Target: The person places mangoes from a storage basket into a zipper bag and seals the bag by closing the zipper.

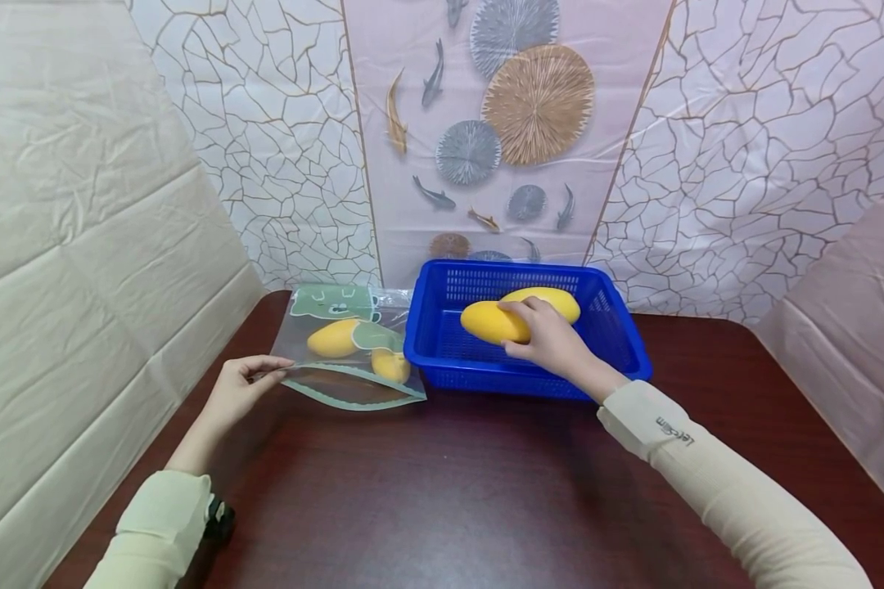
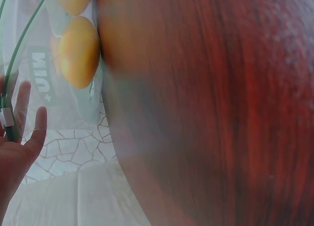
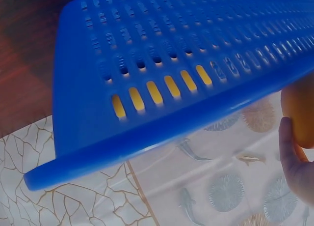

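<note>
While the right hand (image 1: 548, 337) curls its fingers over a yellow mango (image 1: 492, 322) inside the blue basket (image 1: 442, 348), a second mango (image 1: 552, 301) lies just behind it in the same basket, touching or nearly so. The gripped mango sits near the basket's left side and appears raised off the floor, though that cannot be confirmed. In the right wrist view only a thumb (image 3: 289, 152) against the fruit shows past the basket wall.

To the left, just beside the basket, a clear zip bag (image 1: 346, 352) lies flat on the dark red table (image 1: 449, 491) with two mangoes (image 1: 333, 338) already inside. The left hand (image 1: 239, 393) pinches the bag's near edge at the green seal strip, remaining fingers relaxed and extended.

Judgement: the step in hand is the pick-up of a third fruit for bagging. The next move calls for the bag mouth to be held open wide enough, and for the fruit to clear the basket rim on its way across
</note>
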A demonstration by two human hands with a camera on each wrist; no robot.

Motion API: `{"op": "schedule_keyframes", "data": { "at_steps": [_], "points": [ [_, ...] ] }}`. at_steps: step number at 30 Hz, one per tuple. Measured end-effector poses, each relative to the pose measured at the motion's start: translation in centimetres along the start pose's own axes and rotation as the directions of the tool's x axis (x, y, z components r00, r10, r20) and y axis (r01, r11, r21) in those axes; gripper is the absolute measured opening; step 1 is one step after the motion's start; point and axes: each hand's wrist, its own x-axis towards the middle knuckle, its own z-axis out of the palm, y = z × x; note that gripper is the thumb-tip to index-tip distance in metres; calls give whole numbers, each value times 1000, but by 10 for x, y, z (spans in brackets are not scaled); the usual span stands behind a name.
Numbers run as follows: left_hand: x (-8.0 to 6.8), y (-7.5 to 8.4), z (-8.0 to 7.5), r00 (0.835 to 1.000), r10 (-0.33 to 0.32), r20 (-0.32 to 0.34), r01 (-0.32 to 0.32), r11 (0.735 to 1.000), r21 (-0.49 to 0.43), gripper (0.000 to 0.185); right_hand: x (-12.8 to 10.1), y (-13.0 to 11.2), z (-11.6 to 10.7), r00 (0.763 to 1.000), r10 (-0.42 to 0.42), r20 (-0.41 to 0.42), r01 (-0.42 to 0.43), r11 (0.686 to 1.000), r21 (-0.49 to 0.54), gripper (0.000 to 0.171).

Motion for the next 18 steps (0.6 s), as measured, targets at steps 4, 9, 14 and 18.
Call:
{"op": "schedule_keyframes", "data": {
  "at_steps": [4, 9, 14, 18],
  "points": [
    [0, 0, -1, 1000, -11, 9, 11, 1000, 15, 16, -1, -2, 0, 1000, -12, -11, 12, 1000, 10, 55],
    [1, -2, -1, 1000, -15, 10, 15, 1000, 13, 17, -3, -2, 3, 999, -30, -24, 30, 1000, -2, 55],
    [2, -3, 0, 1000, -11, 11, 11, 1000, 7, 17, -5, -5, 4, 999, -44, -25, 44, 999, 2, 55],
    [2, -1, 0, 1000, -14, 16, 14, 1000, 4, 16, -7, -9, 4, 999, -40, -31, 40, 999, 5, 55]
  ]
}}
